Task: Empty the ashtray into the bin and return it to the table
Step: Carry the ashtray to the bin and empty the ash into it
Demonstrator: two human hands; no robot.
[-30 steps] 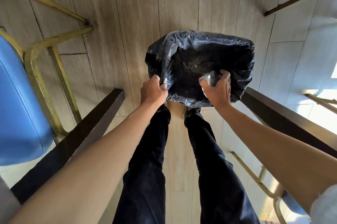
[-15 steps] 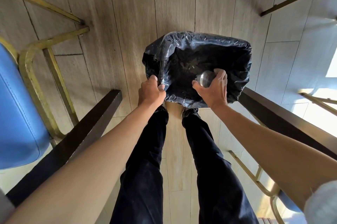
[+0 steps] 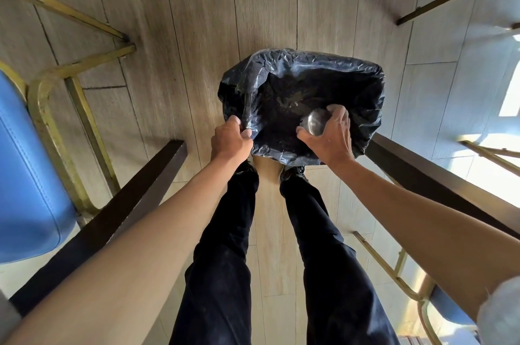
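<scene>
A bin lined with a black plastic bag (image 3: 363,83) stands on the wooden floor just past my feet. My left hand (image 3: 229,140) pinches the bag's near left rim. My right hand (image 3: 330,135) holds a round metal ashtray (image 3: 316,121) tipped over the bin's opening, its shiny underside facing me. Pale scraps and ash lie on the dark bottom of the bag (image 3: 289,100). The ashtray's inside is hidden from me.
A blue chair with a gold frame (image 3: 28,170) stands at the left. Dark table legs (image 3: 135,198) slant in on the left and on the right (image 3: 427,178). Another gold-framed chair (image 3: 405,282) is at the lower right. My legs stand below the bin.
My right hand has turned the ashtray, so more of its shiny underside shows. The left hand keeps its hold on the bag's rim.
</scene>
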